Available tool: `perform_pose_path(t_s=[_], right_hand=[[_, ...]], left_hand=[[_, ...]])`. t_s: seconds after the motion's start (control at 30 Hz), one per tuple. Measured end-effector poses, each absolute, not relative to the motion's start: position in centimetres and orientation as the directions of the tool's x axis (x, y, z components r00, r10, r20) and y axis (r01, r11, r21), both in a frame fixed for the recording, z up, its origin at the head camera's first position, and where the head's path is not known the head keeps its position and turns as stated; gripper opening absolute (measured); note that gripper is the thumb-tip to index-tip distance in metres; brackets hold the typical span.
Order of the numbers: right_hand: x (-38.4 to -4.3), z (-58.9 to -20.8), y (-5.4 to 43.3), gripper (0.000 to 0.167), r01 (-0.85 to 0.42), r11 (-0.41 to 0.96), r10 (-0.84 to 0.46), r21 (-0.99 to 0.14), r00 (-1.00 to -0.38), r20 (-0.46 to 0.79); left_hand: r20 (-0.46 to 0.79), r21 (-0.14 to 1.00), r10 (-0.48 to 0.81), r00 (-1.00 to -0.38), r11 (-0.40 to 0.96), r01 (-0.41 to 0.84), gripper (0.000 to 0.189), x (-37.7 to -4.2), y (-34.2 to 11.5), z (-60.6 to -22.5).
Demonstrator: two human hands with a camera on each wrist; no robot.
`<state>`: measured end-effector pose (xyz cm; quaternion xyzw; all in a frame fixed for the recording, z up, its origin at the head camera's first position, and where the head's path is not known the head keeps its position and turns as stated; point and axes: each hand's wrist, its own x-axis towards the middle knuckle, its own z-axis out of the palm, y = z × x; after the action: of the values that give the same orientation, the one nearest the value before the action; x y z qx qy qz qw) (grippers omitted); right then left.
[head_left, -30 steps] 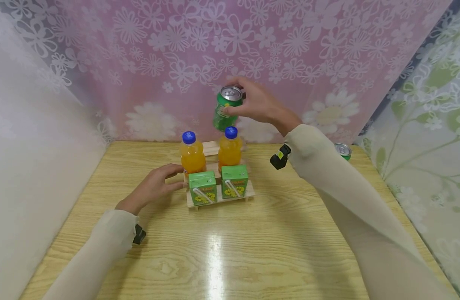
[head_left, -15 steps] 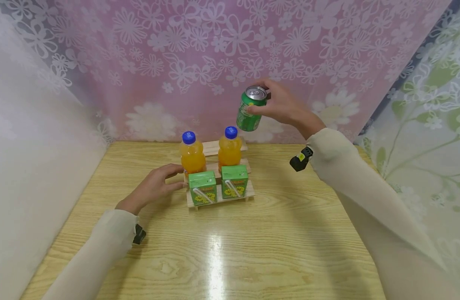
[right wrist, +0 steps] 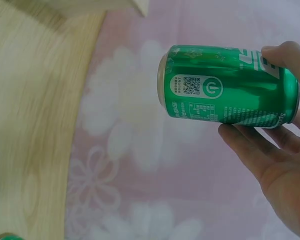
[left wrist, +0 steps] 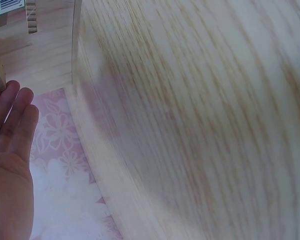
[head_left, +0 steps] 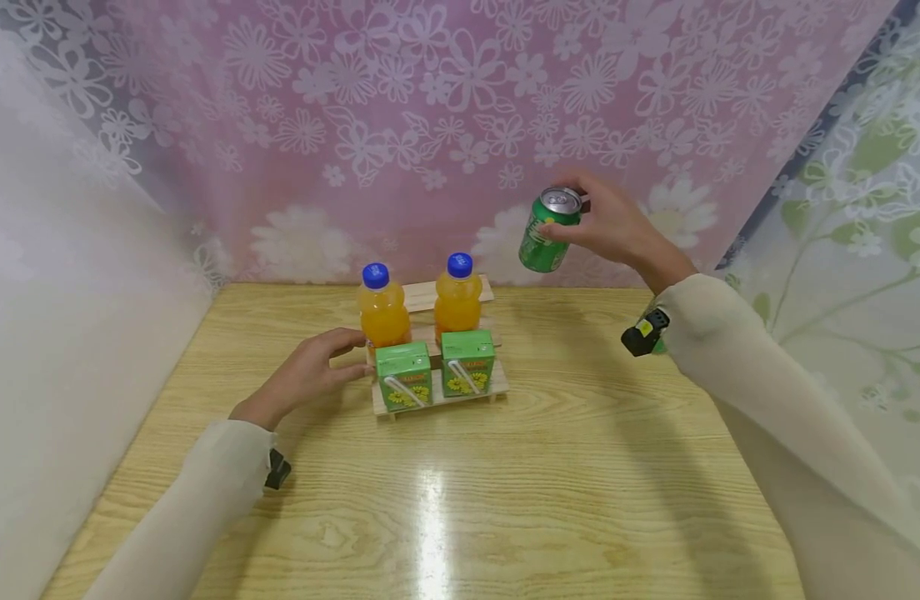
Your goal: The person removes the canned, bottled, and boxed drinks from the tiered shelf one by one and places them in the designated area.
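Above the worktop [head_left: 505,500], right of the wooden stand [head_left: 422,297]: one green can [head_left: 546,237], held in the air, lid up, slightly tilted, touching nothing I can see except my grip.
Right hand [head_left: 613,225]: curled to the can's width; my thumb lies on the near side, my fingers reach round the far side, close to the lid.
Left hand [head_left: 302,375]: fingers loosely extended, tips against the stand's left edge; I see nothing lifted in it.
Stand, front tier: left drink box [head_left: 405,367] and right drink box [head_left: 467,358], both upright, a straw on each front.
Stand, behind the boxes: left bottle [head_left: 385,317] and right bottle [head_left: 457,304], orange, blue-capped, upright and apart.
Change noted: over the last second the can shifts from behind the right bottle to beyond the stand's right end; bottles, boxes and my left hand keep their places.
Bearing on the work: I judge this a carry away from the stand, with the other drinks undisturbed.
Unverified: a green object [right wrist: 9,237] at the right wrist view's corner, too cropped to identify.
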<state>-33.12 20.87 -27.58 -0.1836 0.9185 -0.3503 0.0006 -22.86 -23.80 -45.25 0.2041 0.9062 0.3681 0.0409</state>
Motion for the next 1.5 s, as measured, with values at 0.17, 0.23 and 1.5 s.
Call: perform_pose_path(t_s=[0.17, 0.23, 1.5], right_hand=[[-33.1, -28.7, 22.7, 0.076, -0.334, 0.706, -0.325, -0.625, -0.936, 0.133], [-33.1, -29.2, 23.4, 0.077, -0.337, 0.714, -0.326, -0.613, -0.936, 0.135], [-32.2, -37.8, 30.7, 0.083, -0.194, 0.822, -0.207, -0.535, -0.978, 0.038]], left_hand=[[0.065, 0.683, 0.395, -0.916, 0.652, 0.329, 0.053, -22.8, -23.8, -45.2], [0.063, 0.684, 0.394, -0.917, 0.652, 0.328, 0.053, -22.8, -23.8, -45.2], [0.057, 0.682, 0.394, -0.917, 0.656, 0.324, 0.054, -22.6, -23.7, -44.9]])
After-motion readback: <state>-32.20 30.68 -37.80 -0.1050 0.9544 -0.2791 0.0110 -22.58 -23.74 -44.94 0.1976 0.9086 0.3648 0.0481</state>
